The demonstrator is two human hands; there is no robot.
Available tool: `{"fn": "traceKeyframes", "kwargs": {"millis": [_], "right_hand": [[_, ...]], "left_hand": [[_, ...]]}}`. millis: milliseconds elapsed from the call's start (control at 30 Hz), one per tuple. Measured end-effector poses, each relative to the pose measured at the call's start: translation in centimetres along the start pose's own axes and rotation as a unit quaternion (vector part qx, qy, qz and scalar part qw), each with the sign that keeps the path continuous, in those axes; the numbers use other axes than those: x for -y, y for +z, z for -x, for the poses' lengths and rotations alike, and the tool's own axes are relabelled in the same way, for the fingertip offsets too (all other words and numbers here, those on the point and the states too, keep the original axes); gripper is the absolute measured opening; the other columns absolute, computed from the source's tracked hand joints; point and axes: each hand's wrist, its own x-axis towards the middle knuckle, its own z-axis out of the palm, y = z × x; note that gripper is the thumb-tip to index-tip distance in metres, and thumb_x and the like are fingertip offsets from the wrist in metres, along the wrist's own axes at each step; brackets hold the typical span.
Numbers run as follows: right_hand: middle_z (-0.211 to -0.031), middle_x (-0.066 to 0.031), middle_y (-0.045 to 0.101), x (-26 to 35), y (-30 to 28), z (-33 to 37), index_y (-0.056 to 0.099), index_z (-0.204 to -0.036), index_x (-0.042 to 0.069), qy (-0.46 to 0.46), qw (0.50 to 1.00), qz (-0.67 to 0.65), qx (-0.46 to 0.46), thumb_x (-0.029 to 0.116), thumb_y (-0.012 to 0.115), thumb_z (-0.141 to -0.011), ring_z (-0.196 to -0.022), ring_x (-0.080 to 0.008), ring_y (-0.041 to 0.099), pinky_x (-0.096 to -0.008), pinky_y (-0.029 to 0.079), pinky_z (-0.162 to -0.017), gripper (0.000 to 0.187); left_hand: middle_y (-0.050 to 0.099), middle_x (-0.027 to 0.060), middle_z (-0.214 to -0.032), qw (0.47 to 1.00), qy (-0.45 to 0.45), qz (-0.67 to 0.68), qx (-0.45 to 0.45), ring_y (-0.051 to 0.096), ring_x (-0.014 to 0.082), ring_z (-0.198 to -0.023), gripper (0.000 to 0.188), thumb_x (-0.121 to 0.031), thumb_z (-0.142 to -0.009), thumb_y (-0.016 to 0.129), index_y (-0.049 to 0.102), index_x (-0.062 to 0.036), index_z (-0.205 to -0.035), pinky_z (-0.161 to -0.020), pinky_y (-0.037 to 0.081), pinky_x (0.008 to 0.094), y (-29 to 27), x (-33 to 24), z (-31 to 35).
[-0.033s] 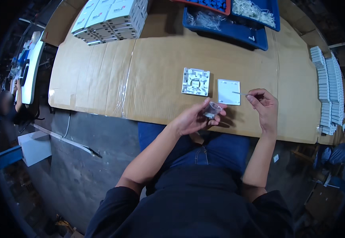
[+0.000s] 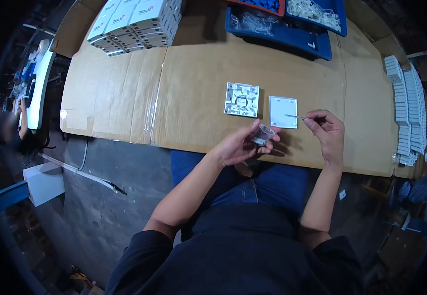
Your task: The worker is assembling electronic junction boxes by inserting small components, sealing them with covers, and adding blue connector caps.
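My left hand [image 2: 243, 145] is closed round a small clear plastic bag or cup [image 2: 262, 133], with something whitish at its bottom; I cannot tell which kind it is. Between thumb and fingers, my right hand [image 2: 325, 129] pinches a thin, pale, straight stick [image 2: 294, 116]. The stick's free end points left, over a flat white square cover [image 2: 282, 105] on the cardboard. Left of the cover lies an open white square box [image 2: 242, 100], with moulded clips and a round ring in its middle. Both hands are nearer to me than these two pieces.
Stacked white boxes [image 2: 137, 22] stand at the far left. At the back are a blue tray [image 2: 292, 44] with clear bags, a red bin [image 2: 283, 10] of blue parts and a bin of white parts [image 2: 314, 17]. White pieces [image 2: 405, 108] are stacked right. Another person sits far left.
The stick's free end has shifted slightly left over the white cover. Both hands keep their holds, and the view has moved very slightly.
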Motion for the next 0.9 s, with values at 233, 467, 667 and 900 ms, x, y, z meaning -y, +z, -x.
{"fn": "traceKeyframes", "kwargs": {"millis": [233,467,667,900], "right_hand": [[-0.087,0.0001,0.071,2.1,2.7,0.9,0.075,-0.097,0.0,-0.107,0.98,0.115,0.121,-0.001,0.078,-0.089,-0.069,-0.0057,0.053,-0.0225,0.042,-0.063,0.009],[-0.082,-0.0059,0.067,2.7,4.4,0.2,0.074,-0.098,0.001,-0.112,0.959,0.188,0.181,0.006,0.079,-0.088,-0.065,-0.0087,0.048,-0.0276,0.04,-0.06,0.012],[-0.091,-0.0073,0.067,2.8,5.2,0.1,0.071,-0.098,0.0,-0.086,0.955,0.189,0.213,0.002,0.074,-0.087,-0.075,-0.0163,0.061,-0.0307,0.049,-0.068,0.012],[-0.107,-0.0071,0.069,3.0,5.6,-0.5,0.071,-0.094,-0.002,-0.151,0.934,0.198,0.255,0.0,0.073,-0.084,-0.094,-0.0221,0.067,-0.0344,0.053,-0.084,0.01]], "left_hand": [[0.069,0.011,-0.122,1.0,-0.02,-0.002,-0.013,0.068,0.0194,-0.101,0.065,-0.05,-0.113,0.04,0.051,0.0033,-0.147,-0.096,0.055,0.0324,-0.8,0.9,0.4],[0.071,0.0136,-0.124,0.999,-0.019,-0.012,-0.028,0.072,0.0168,-0.1,0.054,-0.044,-0.111,0.05,0.06,0.0033,-0.135,-0.09,0.057,0.0295,0.2,0.4,1.0],[0.071,0.0144,-0.124,0.999,-0.013,-0.007,-0.029,0.072,0.0212,-0.104,0.053,-0.043,-0.11,0.053,0.061,0.0042,-0.133,-0.096,0.057,0.0332,0.0,0.4,0.6],[0.071,0.0159,-0.119,0.999,-0.028,-0.008,-0.019,0.071,0.0221,-0.107,0.049,-0.04,-0.11,0.055,0.063,0.0041,-0.129,-0.098,0.057,0.035,-0.9,0.7,0.9]]}}
